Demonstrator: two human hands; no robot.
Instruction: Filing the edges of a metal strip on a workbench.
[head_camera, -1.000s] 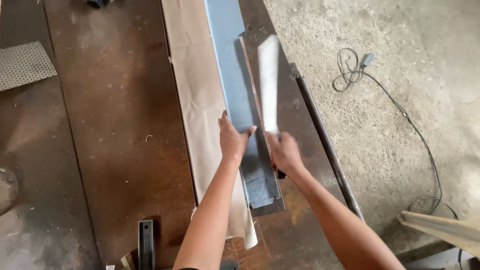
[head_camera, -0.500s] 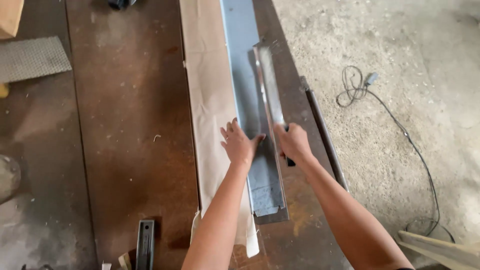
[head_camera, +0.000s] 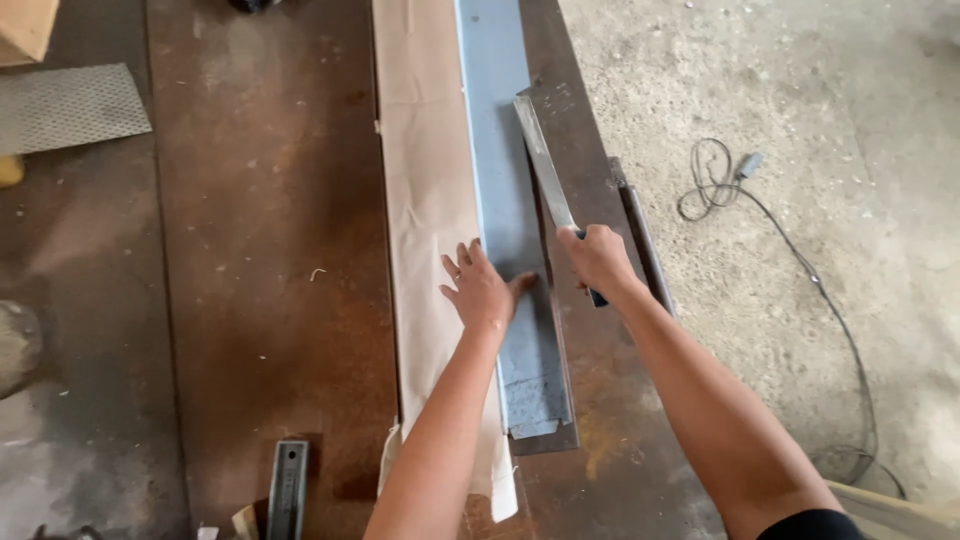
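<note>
Compared with a second ago, the long metal blade (head_camera: 543, 163) has dropped from standing nearly upright to lying low along the right edge of the blue-grey metal strip (head_camera: 497, 120). The left hand (head_camera: 482, 290) has slid a little down and left.

The left hand lies flat, its fingers (head_camera: 462, 262) spread wide, across the seam where the beige paper strip (head_camera: 425, 180) meets the blue-grey metal strip, thumb reaching right onto the metal. Just right of it, the right hand (head_camera: 600, 262) has its fingers (head_camera: 590, 240) curled tight round the dark handle of the blade, which runs up and away from the knuckles. Both strips lie lengthwise on the rusty worktop (head_camera: 260, 250). Right of the right hand's fingers, a dark bar (head_camera: 640, 240) lies near the worktop's edge.
</note>
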